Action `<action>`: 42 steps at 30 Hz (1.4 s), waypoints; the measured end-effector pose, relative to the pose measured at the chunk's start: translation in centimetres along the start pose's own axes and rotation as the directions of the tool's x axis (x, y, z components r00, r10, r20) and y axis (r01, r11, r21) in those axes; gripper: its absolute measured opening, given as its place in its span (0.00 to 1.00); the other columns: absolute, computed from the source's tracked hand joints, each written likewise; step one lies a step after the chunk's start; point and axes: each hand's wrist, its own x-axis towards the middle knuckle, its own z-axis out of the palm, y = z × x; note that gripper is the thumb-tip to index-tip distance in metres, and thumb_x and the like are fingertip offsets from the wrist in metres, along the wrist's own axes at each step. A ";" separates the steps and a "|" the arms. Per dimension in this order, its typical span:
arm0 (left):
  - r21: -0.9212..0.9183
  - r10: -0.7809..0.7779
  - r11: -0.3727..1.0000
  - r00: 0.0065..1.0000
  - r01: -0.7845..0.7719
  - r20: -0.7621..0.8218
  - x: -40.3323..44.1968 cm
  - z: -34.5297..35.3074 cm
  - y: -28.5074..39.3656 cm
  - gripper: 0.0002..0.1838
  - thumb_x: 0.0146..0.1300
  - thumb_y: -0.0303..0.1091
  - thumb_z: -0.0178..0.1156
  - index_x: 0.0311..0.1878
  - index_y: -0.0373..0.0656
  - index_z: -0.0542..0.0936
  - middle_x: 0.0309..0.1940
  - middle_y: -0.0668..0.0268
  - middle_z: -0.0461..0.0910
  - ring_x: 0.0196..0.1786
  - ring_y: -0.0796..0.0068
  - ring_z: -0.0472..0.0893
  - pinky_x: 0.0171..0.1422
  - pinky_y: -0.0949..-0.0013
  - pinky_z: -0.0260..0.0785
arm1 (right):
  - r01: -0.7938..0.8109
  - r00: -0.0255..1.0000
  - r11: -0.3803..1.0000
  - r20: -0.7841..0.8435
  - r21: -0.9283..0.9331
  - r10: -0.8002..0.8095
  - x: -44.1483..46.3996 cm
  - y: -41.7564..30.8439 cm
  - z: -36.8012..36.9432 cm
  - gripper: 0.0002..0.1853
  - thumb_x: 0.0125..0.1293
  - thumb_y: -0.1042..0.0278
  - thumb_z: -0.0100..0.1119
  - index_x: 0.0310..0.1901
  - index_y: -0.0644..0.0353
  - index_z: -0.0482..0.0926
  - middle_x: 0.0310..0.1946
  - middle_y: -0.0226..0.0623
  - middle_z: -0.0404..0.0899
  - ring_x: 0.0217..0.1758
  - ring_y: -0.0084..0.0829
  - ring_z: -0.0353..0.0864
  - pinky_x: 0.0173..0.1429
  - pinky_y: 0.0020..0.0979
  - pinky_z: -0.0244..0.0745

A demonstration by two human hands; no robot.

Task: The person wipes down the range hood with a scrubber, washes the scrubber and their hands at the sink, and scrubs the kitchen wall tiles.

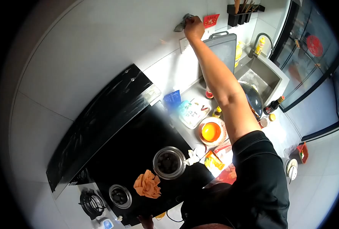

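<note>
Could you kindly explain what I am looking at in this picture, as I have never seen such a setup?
Certainly. There is no machine here, only a person's bare hands, seen from a camera worn on the head that looks forward and down. The right hand reaches up and holds a grey cloth at the tiled wall. The left hand is near the front edge of the black cooktop; its grip is unclear. A crumpled orange cloth lies on the cooktop.

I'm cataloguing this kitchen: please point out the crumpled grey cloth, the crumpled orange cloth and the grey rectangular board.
Grey cloth (180, 26), head view: its exposed bunched part.
Orange cloth (147, 184), head view: its middle folds.
Grey board (223, 51), head view: its broad front face.
</note>
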 end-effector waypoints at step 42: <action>0.013 -0.119 0.993 0.993 0.119 -0.016 -2.3 -2.1 3.4 0.58 0.53 0.59 0.70 0.78 0.39 0.51 0.80 0.51 0.43 0.80 0.51 0.51 0.77 0.56 0.57 | -0.139 0.985 0.990 0.105 -0.004 0.138 -0.2 2.8 1.0 0.10 0.59 0.67 0.61 0.40 0.60 0.86 0.38 0.49 0.86 0.40 0.51 0.86 0.51 0.44 0.79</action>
